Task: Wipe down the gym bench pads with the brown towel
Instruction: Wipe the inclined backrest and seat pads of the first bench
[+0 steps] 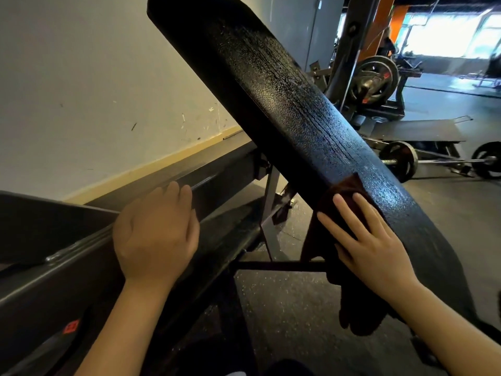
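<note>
A long black bench pad (pixel 271 104) slants from the upper left down to the lower right, its textured surface glistening with wet streaks. The brown towel (pixel 344 189) lies on the pad's lower part and hangs over its left edge. My right hand (pixel 366 237) presses flat on the towel with fingers straight and spread. My left hand (pixel 156 232) hovers over the dark frame beam at the left, fingers loosely curled, holding nothing.
A dark metal frame beam (pixel 54 280) runs along the left by the pale wall (pixel 81 90). The bench's steel supports (pixel 271 213) stand below the pad. A weight rack with plates (pixel 374 80) and a barbell (pixel 401 161) sit on the floor at the right.
</note>
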{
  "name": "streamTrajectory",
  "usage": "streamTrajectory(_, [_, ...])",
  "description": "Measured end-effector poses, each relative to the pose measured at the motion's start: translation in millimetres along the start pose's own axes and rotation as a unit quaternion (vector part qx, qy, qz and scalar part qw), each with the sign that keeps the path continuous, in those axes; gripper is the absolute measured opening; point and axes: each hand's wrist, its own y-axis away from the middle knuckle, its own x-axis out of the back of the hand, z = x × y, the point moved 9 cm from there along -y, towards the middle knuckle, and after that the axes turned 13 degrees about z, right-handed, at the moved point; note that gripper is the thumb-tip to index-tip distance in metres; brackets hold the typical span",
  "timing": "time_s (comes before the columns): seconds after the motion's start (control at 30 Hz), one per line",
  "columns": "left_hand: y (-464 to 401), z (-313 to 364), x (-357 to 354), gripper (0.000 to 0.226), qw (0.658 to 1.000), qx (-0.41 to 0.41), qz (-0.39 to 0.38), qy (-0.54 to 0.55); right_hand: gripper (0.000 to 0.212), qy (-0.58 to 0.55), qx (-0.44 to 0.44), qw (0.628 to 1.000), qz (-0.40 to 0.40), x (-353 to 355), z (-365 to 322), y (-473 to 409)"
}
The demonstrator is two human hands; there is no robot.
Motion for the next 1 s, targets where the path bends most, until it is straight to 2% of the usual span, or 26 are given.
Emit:
streamTrajectory(0.13, [-1,2,-2,0.043,1.0,-0.01,-0.014,-0.018,0.056,-0.028,-0.011,1.0,-0.001,4,0,-10])
streamTrajectory(0.23, [-2,1,-3,0.047,1.0,-0.004,-0.025,-0.006,0.063,-0.053,0.004,0.998,0.015,-2,-5,-54])
streamTrajectory(0.37, [-2,0,-1,0.045,1.0,-0.002,-0.027,-0.005,0.066,-0.07,0.021,0.997,0.039,-15,-17,-133])
streamTrajectory(0.47, [-7,-1,0,0.042,0.999,0.022,-0.033,0.007,0.067,-0.07,0.019,0.997,0.036,-21,-24,-159])
streamTrajectory(0.57, [-16,16,-5,0.037,0.996,0.041,-0.04,0.064,0.074,-0.078,0.005,0.996,0.035,-17,-15,-136])
streamTrajectory(0.7, [-21,85,-7,0.033,0.984,0.006,-0.036,0.175,0.077,-0.065,-0.059,0.995,0.039,-5,0,-70])
streamTrajectory(0.87, [-11,158,-3,0.03,0.95,-0.021,-0.048,0.309,0.065,-0.056,-0.095,0.994,0.022,10,19,22])
streamTrajectory(1.0, [-18,207,10,0.031,0.919,-0.065,-0.006,0.389,0.064,-0.051,-0.13,0.99,0.02,19,32,89])
